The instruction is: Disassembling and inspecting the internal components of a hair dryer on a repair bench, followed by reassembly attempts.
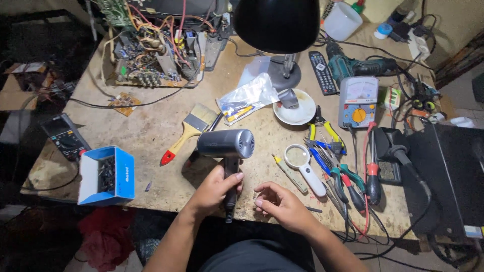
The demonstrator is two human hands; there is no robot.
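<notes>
Cluttered workbench (151, 126) under a black lamp (277, 22): left hand (214, 189) wraps its fingers around the handle of a grey hair dryer (227, 146) held upright at the near edge; right hand (282, 204) empty, fingers loosely curled, beside a magnifying glass (302, 163)

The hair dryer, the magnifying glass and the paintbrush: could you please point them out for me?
hair dryer (225, 143), head view, on its grey barrel.
magnifying glass (296, 156), head view, on its round lens.
paintbrush (200, 119), head view, on its bristles.
</notes>
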